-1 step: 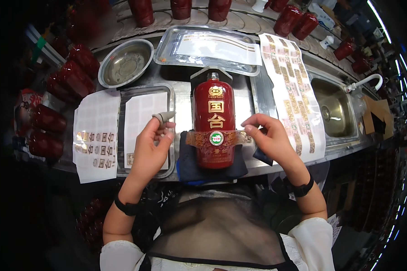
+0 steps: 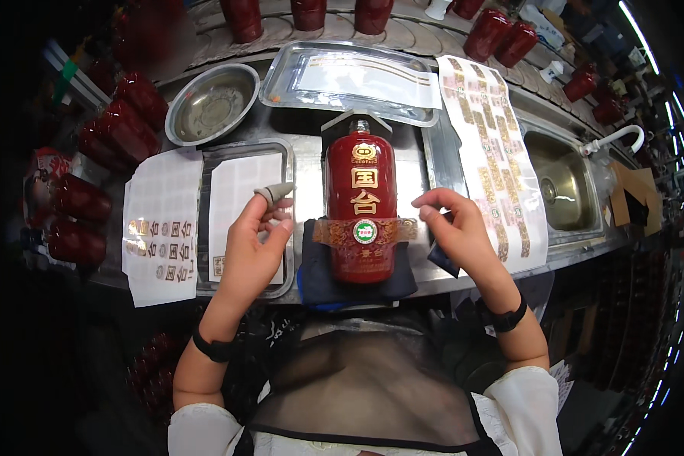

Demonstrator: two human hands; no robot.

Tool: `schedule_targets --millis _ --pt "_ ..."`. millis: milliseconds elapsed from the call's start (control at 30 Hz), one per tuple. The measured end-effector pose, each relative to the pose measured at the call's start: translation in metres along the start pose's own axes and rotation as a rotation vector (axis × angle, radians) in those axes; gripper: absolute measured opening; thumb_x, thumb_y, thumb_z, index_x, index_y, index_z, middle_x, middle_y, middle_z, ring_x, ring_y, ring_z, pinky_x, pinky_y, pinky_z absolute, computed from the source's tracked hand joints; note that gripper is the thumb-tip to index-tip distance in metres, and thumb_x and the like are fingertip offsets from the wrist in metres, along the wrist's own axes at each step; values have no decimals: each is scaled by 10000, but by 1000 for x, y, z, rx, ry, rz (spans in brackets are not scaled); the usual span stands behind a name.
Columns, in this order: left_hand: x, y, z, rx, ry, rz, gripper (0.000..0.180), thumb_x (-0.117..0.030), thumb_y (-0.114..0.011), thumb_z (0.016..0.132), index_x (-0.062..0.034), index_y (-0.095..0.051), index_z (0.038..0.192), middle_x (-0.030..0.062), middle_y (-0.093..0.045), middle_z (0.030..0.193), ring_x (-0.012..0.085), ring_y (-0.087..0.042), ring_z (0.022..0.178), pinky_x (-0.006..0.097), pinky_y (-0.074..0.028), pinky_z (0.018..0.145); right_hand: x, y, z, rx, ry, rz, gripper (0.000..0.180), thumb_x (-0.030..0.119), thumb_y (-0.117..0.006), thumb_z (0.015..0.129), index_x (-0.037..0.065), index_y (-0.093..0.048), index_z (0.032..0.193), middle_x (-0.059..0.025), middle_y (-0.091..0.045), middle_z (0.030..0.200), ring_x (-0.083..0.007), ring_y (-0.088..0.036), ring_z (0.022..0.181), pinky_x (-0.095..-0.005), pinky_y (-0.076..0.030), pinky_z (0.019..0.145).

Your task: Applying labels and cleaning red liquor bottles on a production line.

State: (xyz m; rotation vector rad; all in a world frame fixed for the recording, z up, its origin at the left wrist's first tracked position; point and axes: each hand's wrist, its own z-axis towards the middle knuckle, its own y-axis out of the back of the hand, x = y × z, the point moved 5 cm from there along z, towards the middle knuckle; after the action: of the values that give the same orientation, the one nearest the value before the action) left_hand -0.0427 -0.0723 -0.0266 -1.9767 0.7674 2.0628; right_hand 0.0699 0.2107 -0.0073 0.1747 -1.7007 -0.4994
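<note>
A dark red bottle (image 2: 342, 182) with gold characters lies in the middle, neck away from me, on a dark blue cloth (image 2: 311, 277). Across its lower part runs a clear-and-gold label strip (image 2: 328, 232) with a round green-and-white emblem. Both strip ends jut out past the bottle's sides. My left hand (image 2: 255, 247) hovers left of the bottle, fingers loosely apart, with a grey finger cot (image 2: 275, 191) on one fingertip. To the right, my right hand (image 2: 457, 226) hangs just off the strip's right end, thumb and forefinger parted. Neither hand touches the bottle.
Sheets of gold character stickers (image 2: 162, 251) lie at left beside a metal tray (image 2: 286, 171). Behind stand a metal bowl (image 2: 176, 125) and a larger tray (image 2: 277, 72). A label sheet (image 2: 471, 163) borders the sink (image 2: 596, 209) at right. More red bottles (image 2: 133, 121) stand around.
My right hand has drawn slightly to the right, away from the strip's right end, and its thumb and forefinger are apart from it. My left hand is almost still.
</note>
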Motion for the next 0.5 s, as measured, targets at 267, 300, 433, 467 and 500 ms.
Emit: schedule_targets --millis 267,300,433,467,500 --pt "-21 -48 -3 313 -41 -307 1092 -247 -838 834 -2 -118 1618 175 -261 1641 271 -189 1567 405 -161 1253 25 -21 -14 -56 23 28 605 336 -869 805 42 -611 1267 -37 -568 1052 -48 -422 660 -224 -397 581" --pt "-22 -51 -4 307 -31 -285 1104 -255 -847 827 -4 -119 1619 172 -248 1647 279 -193 1564 406 -165 1253 23 -23 -15 -44 3 56 635 330 -879 795 39 -596 1283 -35 -564 1056 -36 -415 649 -215 -384 566" --pt "-21 -53 -6 305 -12 -249 1132 -251 -862 811 -6 -110 1621 172 -234 1652 304 -197 1559 412 -165 1254 18 -27 -16 -11 -54 138 698 320 -902 773 32 -567 1314 -26 -560 1060 -7 -398 616 -197 -353 527" --pt "-20 -53 -6 308 -14 -238 1132 -247 -861 811 -4 -108 1621 174 -235 1651 306 -199 1559 413 -165 1254 16 -28 -17 -5 -73 163 700 323 -905 772 34 -567 1313 -22 -563 1057 -2 -395 607 -196 -349 519" --pt "-20 -53 -6 307 -13 -238 1132 -247 -861 811 -4 -108 1621 174 -235 1651 306 -199 1559 413 -165 1254 16 -28 -16 -3 -73 164 700 323 -905 772 34 -567 1313 -22 -563 1057 -2 -395 607 -196 -349 519"
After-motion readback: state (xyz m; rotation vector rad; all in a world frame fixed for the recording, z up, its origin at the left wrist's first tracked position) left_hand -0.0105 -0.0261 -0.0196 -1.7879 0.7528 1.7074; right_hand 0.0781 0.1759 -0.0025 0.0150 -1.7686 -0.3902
